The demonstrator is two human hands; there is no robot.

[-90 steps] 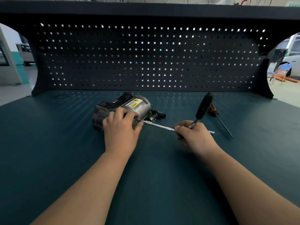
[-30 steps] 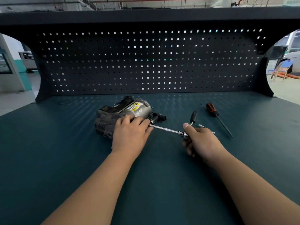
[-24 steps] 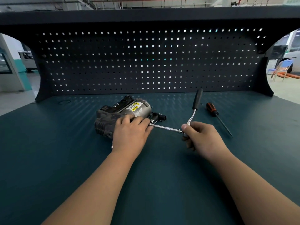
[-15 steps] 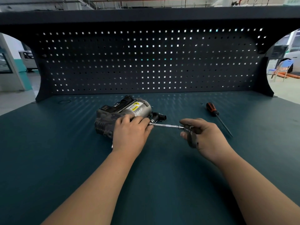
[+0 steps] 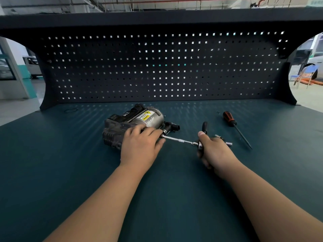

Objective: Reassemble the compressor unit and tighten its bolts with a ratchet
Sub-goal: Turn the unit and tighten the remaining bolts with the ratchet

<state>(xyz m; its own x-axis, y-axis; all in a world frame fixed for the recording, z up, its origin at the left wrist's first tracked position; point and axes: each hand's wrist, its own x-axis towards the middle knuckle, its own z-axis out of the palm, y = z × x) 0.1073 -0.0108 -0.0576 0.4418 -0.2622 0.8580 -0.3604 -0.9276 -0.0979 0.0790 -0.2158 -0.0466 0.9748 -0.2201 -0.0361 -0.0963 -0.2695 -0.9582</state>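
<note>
Right hand (image 5: 215, 151) grips the ratchet (image 5: 204, 126) close at its head, fingers wrapped round it, thumb raised on the near side; the black handle tip stands up and away past the thumb; half a second ago the handle lay swung down inside the hand, and shortly before that it stood high, so it is going back and forth in short strokes; judgement: tightening of one bolt is under way, not yet finished. Extension bar (image 5: 180, 140) runs left from the head to the end of the compressor unit (image 5: 134, 122); the bolt itself is hidden by the fingers. Left hand (image 5: 141, 145) lies on the unit, fingers curved over the silver cylinder, holding it down; the unit sits on the bench (image 5: 70, 163) left of centre, in the same place as in the earlier frames, so the bracing appears to work. Screwdriver (image 5: 231, 121) and a loose socket (image 5: 228, 143) lie just beyond the right hand, untouched.
</note>
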